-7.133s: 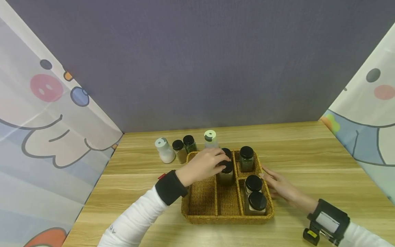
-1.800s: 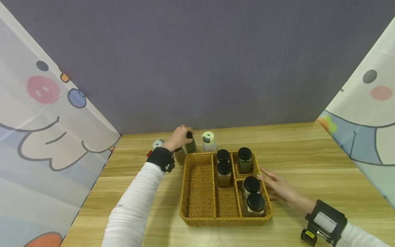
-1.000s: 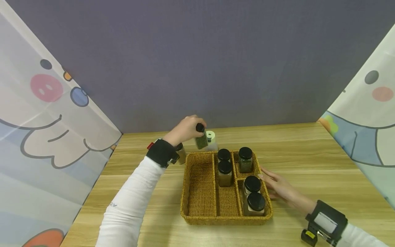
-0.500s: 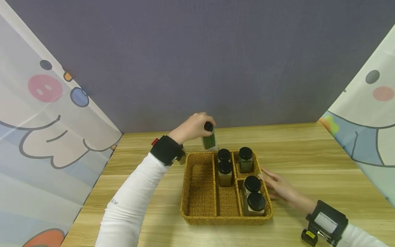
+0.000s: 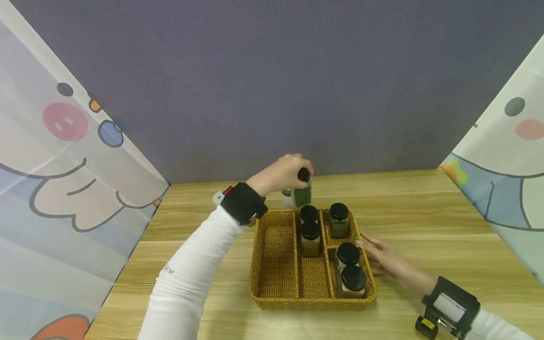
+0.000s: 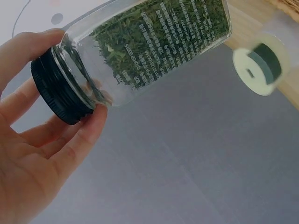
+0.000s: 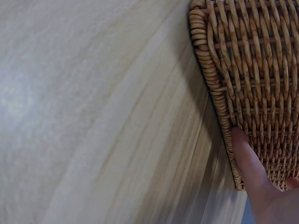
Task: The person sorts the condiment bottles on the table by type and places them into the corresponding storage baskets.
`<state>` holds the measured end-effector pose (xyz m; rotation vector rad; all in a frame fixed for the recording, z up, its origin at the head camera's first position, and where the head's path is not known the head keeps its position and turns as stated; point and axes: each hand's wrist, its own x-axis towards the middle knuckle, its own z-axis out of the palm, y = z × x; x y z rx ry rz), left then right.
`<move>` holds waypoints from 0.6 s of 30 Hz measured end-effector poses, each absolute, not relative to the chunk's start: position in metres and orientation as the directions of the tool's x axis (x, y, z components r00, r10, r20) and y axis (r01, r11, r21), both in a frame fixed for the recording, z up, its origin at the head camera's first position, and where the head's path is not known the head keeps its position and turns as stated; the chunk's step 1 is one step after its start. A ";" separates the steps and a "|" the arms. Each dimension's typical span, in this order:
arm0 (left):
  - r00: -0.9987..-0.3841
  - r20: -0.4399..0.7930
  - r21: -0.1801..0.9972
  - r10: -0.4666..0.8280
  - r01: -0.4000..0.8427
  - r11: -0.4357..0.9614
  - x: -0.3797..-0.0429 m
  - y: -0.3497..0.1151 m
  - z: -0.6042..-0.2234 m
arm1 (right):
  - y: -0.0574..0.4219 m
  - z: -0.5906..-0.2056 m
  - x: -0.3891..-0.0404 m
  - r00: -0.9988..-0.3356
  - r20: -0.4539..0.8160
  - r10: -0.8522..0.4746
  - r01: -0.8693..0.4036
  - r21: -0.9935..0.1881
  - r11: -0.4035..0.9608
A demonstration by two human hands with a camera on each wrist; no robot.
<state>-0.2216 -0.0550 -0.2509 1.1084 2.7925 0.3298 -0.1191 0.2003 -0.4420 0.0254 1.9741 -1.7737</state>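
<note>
Left hand (image 5: 286,172), clamped on the herb jar (image 5: 302,192) around lid and neck, sits farther right than half a second ago. Jar now just beyond the basket's (image 5: 312,304) far rim, in line with the middle compartment; appears mid-carry, not inside. Jar: clear glass, black lid, green flakes, pale print. Right hand (image 5: 384,257): fingers extended, touching basket wall.

Held jar (image 6: 159,49) — glossy glass | lid (image 6: 55,88) — ridged plastic | basket (image 7: 261,70): rough wicker | tabletop (image 7: 117,112): smooth wood
</note>
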 end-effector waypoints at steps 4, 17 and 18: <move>-0.710 -0.054 0.216 0.702 0.678 0.702 -0.219 -0.045 -0.248 | 0.200 -0.442 -0.119 -0.887 -0.362 -0.287 0.327 -0.931 0.162; -0.641 -0.077 0.199 0.764 0.740 0.642 -0.207 -0.025 -0.244 | 0.199 -0.440 -0.118 -0.888 -0.365 -0.280 0.322 -0.928 0.186; -0.634 -0.079 0.197 0.770 0.747 0.635 -0.206 -0.024 -0.244 | 0.199 -0.440 -0.118 -0.888 -0.364 -0.280 0.322 -0.929 0.184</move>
